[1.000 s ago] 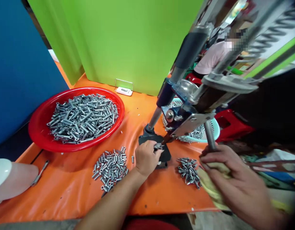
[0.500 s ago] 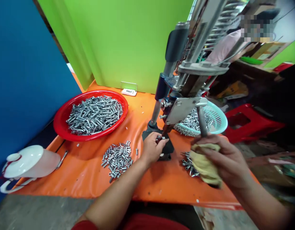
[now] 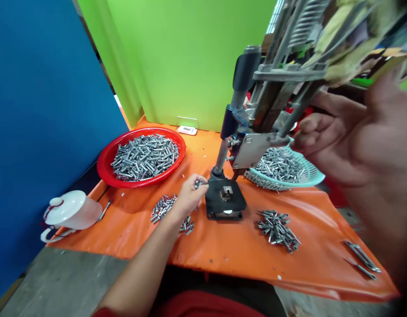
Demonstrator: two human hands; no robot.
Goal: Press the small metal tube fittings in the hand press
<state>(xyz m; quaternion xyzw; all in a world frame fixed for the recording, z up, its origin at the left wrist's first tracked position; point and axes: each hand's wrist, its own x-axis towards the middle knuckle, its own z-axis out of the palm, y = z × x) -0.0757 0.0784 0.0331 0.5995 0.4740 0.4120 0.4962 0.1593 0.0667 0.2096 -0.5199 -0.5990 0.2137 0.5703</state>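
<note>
Metal piece (image 3: 200, 183) pinched in left hand (image 3: 186, 193), just beside press base (image 3: 236, 203). From there: fixture block (image 3: 227, 192) between 3 and 4 o'clock, one pile (image 3: 163, 207) at 8, other pile (image 3: 278, 231) at 4. Right hand (image 3: 351, 132) towards 2, fingers curled near press (image 3: 249, 149); cannot tell whether gripping. Hands well apart. Risks: fingertips crushed if press drops above them; piece jams if seated crooked; 8-o'clock pile scatters if left forearm (image 3: 147, 259) drags.

A metal part (image 3: 199, 184) is held in the left hand (image 3: 188, 193); the right hand (image 3: 346, 132) is seen beside the press (image 3: 251, 151).
</note>
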